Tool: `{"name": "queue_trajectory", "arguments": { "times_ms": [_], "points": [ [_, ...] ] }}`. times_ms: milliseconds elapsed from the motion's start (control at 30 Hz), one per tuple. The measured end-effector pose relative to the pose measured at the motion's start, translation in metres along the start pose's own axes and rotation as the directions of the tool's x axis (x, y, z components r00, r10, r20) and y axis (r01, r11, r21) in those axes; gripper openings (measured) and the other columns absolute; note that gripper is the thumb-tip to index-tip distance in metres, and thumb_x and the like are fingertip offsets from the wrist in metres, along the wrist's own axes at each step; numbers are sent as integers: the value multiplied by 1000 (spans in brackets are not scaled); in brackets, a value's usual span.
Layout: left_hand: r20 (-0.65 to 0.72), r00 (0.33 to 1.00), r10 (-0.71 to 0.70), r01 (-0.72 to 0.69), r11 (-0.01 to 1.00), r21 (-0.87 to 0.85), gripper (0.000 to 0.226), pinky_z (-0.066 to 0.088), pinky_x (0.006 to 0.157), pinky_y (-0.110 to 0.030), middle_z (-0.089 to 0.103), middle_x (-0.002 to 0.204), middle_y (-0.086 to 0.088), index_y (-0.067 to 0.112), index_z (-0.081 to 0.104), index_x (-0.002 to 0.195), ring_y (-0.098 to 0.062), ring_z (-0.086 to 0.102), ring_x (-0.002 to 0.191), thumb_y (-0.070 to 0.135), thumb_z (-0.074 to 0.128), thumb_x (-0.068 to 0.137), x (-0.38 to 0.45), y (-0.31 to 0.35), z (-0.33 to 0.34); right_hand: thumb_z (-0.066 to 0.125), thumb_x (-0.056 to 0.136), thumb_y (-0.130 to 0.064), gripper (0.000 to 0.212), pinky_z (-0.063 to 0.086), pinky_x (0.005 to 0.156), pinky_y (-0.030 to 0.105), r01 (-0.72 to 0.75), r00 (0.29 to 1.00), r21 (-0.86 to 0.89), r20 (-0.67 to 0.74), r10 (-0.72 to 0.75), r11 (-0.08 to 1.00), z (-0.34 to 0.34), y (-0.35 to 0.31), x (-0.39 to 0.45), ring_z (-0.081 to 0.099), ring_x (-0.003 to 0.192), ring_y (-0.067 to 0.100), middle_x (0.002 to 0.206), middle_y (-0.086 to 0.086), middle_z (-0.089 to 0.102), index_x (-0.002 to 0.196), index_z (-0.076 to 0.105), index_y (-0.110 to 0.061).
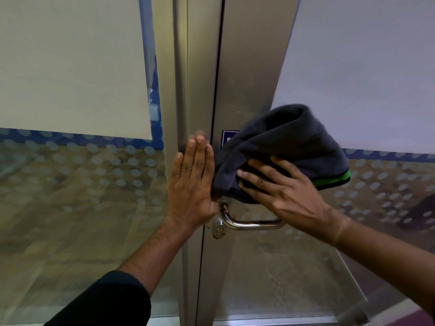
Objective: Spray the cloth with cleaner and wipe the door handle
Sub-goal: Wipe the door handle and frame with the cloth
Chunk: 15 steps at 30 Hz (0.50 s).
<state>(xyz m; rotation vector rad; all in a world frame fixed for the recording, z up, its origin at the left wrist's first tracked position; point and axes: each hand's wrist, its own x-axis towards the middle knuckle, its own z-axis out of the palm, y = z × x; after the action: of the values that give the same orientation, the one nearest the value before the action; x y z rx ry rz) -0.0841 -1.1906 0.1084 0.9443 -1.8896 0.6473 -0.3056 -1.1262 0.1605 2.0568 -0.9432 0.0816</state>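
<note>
Dark sleeve nearest; left hand flat on frame; right hand, fingers spread, presses cloth just above door handle

You won't find any readable txt here. Small blue-edged sticker on the metal door stile, mostly covered by the dark cloth on its right; no chars legible.

The left grip is flat, fingers straight and pointing up, and just beside it the right grip spreads its fingers.
</note>
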Motion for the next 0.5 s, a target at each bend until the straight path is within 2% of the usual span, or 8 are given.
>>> {"name": "queue_trajectory", "arguments": {
  "times_ms": [100,200,267,333,433,500],
  "points": [
    [-9,1000,-10,10,1000,20,68,-10,122,-38,-33,158,-4,11,-22,150,-19,-21,149,43,11,100,0,1,0,18,105,-15,45,10,116,47,-111,993,-1,-48,111,994,3,-3,-1,23,144,29,156,4,28,140,45,-17],
    [-23,999,-24,25,999,25,68,-10,122,-37,-35,157,-3,12,-24,150,-17,-22,148,45,10,101,1,2,1,11,102,-14,50,5,117,47,-139,990,12,-33,139,990,5,-6,-1,18,145,30,157,5,22,142,42,-16],
    [-22,999,-25,25,1000,12,70,-10,122,-37,-35,157,-2,12,-23,150,-17,-22,148,47,12,101,0,2,2,16,101,-12,48,4,116,48,-128,992,26,3,128,991,6,-8,-2,16,145,30,157,6,27,141,43,-15],
    [-11,1000,-14,15,1000,14,74,-9,122,-37,-34,157,-4,11,-21,151,-18,-21,148,52,13,100,-1,1,2,26,99,-14,43,5,116,48,-51,998,33,47,49,998,5,-10,-5,20,145,29,154,5,35,136,49,-16],
    [9,1000,-19,19,999,48,88,-9,122,-38,-34,157,-7,8,-20,151,-21,-22,148,57,30,97,-2,0,2,33,97,-20,41,11,115,43,47,992,38,117,-51,998,-1,-6,-6,31,142,23,149,-2,44,129,58,-20],
    [2,1000,-19,19,999,38,82,-8,122,-38,-32,158,-6,8,-19,151,-21,-20,149,56,22,99,-2,0,2,31,96,-22,43,17,112,42,19,993,66,116,-27,998,-5,0,-4,34,140,21,148,-4,44,130,58,-22]
  ]
}}
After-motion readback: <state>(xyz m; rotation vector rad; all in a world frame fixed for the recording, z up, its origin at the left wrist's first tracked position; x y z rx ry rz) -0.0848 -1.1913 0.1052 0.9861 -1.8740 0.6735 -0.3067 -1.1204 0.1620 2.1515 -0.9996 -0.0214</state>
